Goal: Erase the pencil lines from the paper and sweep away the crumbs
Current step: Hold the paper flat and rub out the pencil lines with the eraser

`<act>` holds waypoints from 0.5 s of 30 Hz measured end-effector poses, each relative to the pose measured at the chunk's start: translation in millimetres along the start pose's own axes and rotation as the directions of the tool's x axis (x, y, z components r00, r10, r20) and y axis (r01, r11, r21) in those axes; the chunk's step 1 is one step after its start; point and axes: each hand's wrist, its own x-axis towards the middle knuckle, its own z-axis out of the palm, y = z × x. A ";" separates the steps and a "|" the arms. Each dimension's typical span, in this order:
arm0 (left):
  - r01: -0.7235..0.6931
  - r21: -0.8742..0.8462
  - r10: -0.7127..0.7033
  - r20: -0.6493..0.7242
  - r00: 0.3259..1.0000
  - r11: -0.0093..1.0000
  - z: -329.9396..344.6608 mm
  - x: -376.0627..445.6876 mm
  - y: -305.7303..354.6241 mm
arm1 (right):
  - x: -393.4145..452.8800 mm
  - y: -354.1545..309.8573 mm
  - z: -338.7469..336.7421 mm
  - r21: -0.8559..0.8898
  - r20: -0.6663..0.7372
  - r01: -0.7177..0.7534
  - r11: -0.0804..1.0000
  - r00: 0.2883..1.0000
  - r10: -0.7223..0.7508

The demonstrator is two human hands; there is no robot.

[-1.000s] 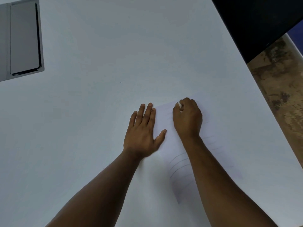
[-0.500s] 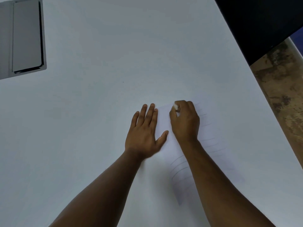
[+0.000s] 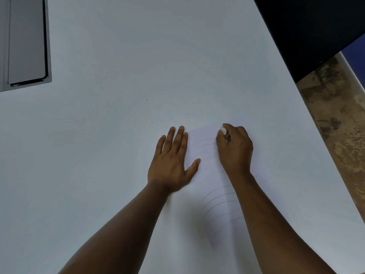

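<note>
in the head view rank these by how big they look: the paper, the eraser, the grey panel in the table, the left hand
1. paper, though its edges are faint against the table
2. grey panel, partly cut off by the frame
3. left hand, nearer the camera, so this placing is unsure
4. eraser, mostly hidden by the right hand

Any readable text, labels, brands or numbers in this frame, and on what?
None can be read.
paper: only curved pencil lines, no writing.
eraser in the right hand: no visible print.
grey panel set in the table: no label visible.
</note>
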 end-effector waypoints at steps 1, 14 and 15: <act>-0.002 -0.007 0.002 0.002 1.000 1.000 0.1 0.2 -0.4 | -4.8 0.8 0.0 0.000 0.003 0.000 1.000 1.000 0.000; -0.092 0.047 0.091 0.023 0.996 0.995 -4.7 -1.8 -1.7 | -32.6 -0.4 2.5 0.118 0.145 0.155 0.981 0.975 -0.171; -0.092 0.055 0.090 0.029 0.996 0.994 -4.3 -1.8 -1.9 | -28.4 0.4 1.8 0.107 0.117 0.138 0.985 0.982 -0.150</act>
